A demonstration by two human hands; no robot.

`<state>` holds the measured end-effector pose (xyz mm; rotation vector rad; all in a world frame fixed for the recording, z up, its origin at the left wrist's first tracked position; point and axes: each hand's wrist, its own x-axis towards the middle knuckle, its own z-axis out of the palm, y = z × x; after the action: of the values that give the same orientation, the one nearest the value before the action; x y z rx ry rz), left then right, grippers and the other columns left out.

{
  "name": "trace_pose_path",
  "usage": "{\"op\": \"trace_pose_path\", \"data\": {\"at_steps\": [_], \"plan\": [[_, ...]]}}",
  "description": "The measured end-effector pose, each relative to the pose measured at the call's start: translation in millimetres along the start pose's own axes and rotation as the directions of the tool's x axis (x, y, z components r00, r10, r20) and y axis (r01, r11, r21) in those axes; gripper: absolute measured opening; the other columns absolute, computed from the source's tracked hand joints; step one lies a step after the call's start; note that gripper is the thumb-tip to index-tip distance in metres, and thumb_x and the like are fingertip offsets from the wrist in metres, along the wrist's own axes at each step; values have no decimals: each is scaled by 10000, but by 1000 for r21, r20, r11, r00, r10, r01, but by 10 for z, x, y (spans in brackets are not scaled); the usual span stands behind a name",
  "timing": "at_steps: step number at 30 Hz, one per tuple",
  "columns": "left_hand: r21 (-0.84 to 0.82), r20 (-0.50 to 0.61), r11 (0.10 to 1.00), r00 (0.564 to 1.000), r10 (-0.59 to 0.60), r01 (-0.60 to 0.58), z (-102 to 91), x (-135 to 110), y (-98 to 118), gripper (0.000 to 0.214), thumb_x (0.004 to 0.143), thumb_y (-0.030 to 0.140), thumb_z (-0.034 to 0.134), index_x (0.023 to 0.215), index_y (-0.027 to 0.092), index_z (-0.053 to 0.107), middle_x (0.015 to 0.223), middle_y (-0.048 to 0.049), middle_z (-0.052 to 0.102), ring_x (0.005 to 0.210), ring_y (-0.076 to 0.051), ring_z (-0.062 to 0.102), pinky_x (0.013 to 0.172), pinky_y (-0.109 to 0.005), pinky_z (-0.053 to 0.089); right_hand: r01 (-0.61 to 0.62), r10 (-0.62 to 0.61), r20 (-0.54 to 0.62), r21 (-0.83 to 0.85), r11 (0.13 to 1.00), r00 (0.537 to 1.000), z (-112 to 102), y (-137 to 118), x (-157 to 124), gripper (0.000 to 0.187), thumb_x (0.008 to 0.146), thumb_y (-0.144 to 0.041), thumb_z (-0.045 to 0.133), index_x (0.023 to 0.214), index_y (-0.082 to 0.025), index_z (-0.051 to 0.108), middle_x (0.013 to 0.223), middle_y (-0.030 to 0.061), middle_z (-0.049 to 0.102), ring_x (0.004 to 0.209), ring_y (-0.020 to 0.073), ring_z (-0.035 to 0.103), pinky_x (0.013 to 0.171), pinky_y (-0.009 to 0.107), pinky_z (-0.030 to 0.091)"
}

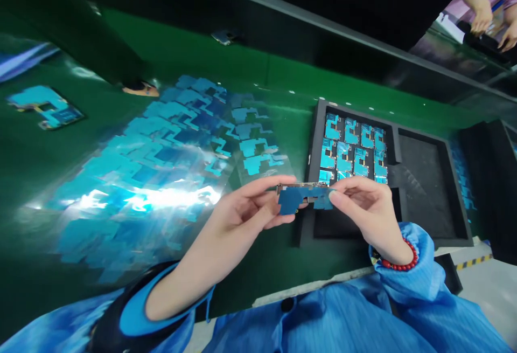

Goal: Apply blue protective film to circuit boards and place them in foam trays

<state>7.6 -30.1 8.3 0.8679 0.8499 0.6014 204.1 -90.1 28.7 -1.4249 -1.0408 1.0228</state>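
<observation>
A small circuit board with blue film is held up between my two hands, tilted so one edge shows. My left hand grips its left end, thumb in front and fingers behind. At its right end my right hand pinches the corner between thumb and fingers. Behind and to the right lies a black foam tray. Rows of blue-filmed boards sit in its left compartment, and the near part of that compartment is partly hidden by my hands.
Many blue film pieces lie on shiny clear sheets to the left. A loose board lies at far left, another small part near the back ledge. A black box stands at right. Another person's hands work at top right.
</observation>
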Motion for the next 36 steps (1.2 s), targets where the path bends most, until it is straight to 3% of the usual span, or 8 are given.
{"op": "trace_pose_path", "data": {"at_steps": [6, 11, 14, 17, 23, 28, 36], "plan": [[-133, 13, 987, 996, -88, 89, 33, -49, 76, 235, 746, 262, 739, 975, 308, 766, 1130, 13, 734, 989, -235, 710, 773, -244, 610, 8, -14, -38, -152, 988, 999, -58, -9, 20, 32, 746, -207, 766, 754, -210, 735, 737, -4, 735, 675, 141, 688, 686, 267, 616], [-88, -36, 993, 996, -88, 84, 64, -78, 73, 339, 689, 201, 782, 1013, 297, 759, 1182, 26, 704, 1004, -232, 705, 829, -232, 592, 38, -41, -22, -148, 988, 999, -38, -49, 10, 99, 733, -136, 765, 741, -234, 751, 756, -15, 743, 729, 145, 701, 713, 258, 612], [-61, 19, 997, 998, -55, 56, 39, -92, 40, 360, 711, 188, 787, 1047, 312, 746, 1128, 25, 725, 1035, -241, 691, 819, -236, 598, 35, -38, -13, -152, 988, 999, -32, -66, 9, 131, 721, -113, 768, 734, -242, 759, 758, -21, 748, 756, 151, 713, 768, 270, 617], [-15, 27, 998, 998, -59, 59, 34, -111, 25, 370, 729, 196, 781, 1077, 312, 733, 1068, 6, 750, 1053, -255, 684, 814, -260, 608, 8, -12, -20, -166, 986, 1000, -33, -65, 9, 104, 715, -133, 778, 729, -234, 760, 752, -14, 753, 716, 159, 719, 724, 274, 633], [-17, -111, 996, 990, -85, 84, 113, -153, 31, 348, 669, 263, 802, 1006, 336, 755, 960, 10, 775, 969, -271, 717, 783, -315, 629, -19, 9, -58, -180, 984, 998, -13, -66, 14, 54, 708, -187, 796, 722, -223, 759, 729, -10, 750, 668, 155, 717, 653, 256, 644], [2, -71, 995, 993, -94, 95, 114, -157, 37, 369, 688, 242, 797, 1044, 325, 743, 999, 3, 769, 966, -262, 718, 780, -310, 627, 0, -5, -28, -162, 987, 1000, -9, -84, 19, 59, 721, -177, 787, 720, -228, 756, 741, -13, 749, 686, 153, 720, 657, 246, 645], [-21, -167, 994, 979, -113, 111, 187, -182, 81, 355, 641, 277, 804, 992, 311, 760, 943, -4, 777, 908, -270, 730, 740, -313, 632, -8, 7, -5, -155, 988, 1000, -21, -93, 12, 55, 729, -179, 788, 733, -225, 758, 769, 4, 751, 737, 171, 727, 699, 272, 647]]}}
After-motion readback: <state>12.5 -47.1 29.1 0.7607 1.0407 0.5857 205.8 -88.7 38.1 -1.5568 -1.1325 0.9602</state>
